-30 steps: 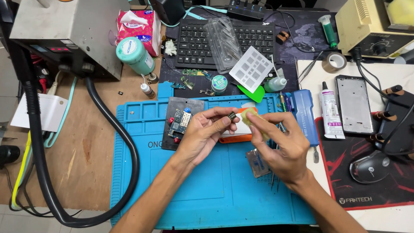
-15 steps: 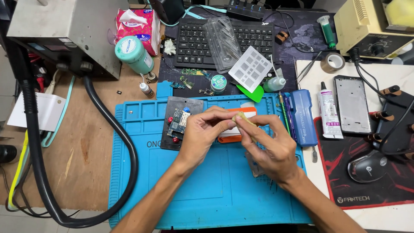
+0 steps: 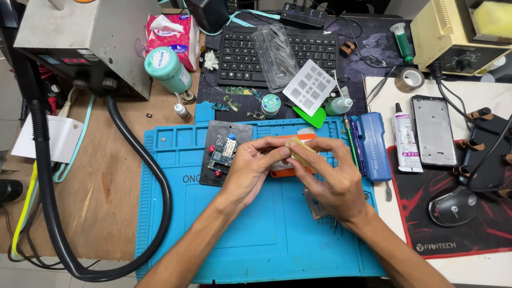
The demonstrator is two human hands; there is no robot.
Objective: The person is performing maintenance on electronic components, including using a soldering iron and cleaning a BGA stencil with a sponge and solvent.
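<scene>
We hold a small pale-yellow block [image 3: 300,151] between both hands above the far edge of the blue work mat [image 3: 256,234] — the left hand [image 3: 249,169] pinches its near end with thumb and fingertips closed on it, and the right hand [image 3: 332,178] curls its fingers narrowly around the other side. By its looks we judge the block light and a little soft, perhaps rubbery or sponge-like, so it should give under the fingertips and is best taken by its short ends, as now. It looks matte, dull yellow-tan and roughly rectangular; our fingers hide much of it, so we cannot tell its full shape. Just beneath it an orange tool [image 3: 288,172] lies on the mat, and just beside the left hand a dark fixture plate [image 3: 212,173] carries a small circuit board [image 3: 224,151].
</scene>
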